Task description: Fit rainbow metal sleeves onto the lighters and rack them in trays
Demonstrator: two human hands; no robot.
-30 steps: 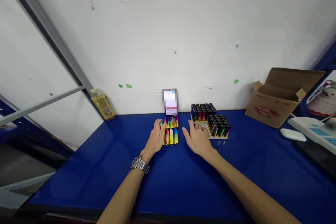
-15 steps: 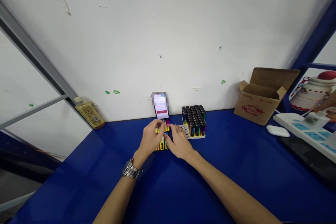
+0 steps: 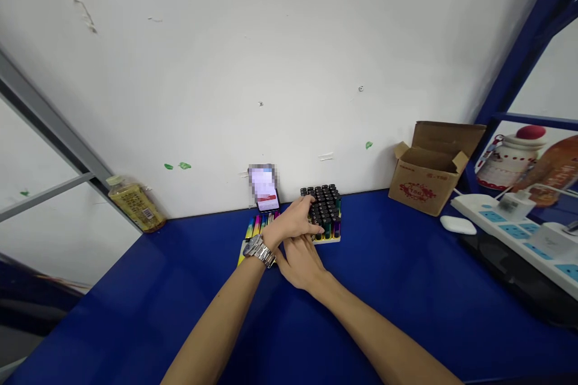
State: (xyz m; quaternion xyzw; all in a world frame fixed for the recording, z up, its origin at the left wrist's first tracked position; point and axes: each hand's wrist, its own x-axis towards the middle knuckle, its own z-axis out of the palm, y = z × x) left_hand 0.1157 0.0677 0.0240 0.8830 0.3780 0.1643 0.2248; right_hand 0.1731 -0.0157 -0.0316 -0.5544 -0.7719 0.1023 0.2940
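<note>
My left hand (image 3: 293, 220), with a metal watch (image 3: 261, 251) on its wrist, reaches right across my right hand. Its thumb and index finger are spread at the left side of a block of upright, black-topped coloured tubes (image 3: 327, 228); whether they are lighters or batteries is too small to tell. Below it, my right hand (image 3: 303, 261) lies near the front left corner of that block's pale tray (image 3: 333, 240); the left hand hides its fingertips. More coloured tubes (image 3: 250, 228) lie side by side at the left, partly behind the left wrist.
A phone (image 3: 265, 188) leans on the wall behind the lying tubes. At the right stand an open cardboard box (image 3: 419, 183), a white case (image 3: 458, 225) and a power strip (image 3: 510, 225). A yellow bottle (image 3: 138, 204) is at the left on the blue table (image 3: 135, 313).
My left hand has moved right, from the lying tubes to the upright block, and now crosses over my right hand. The view has shifted slightly to the right.
</note>
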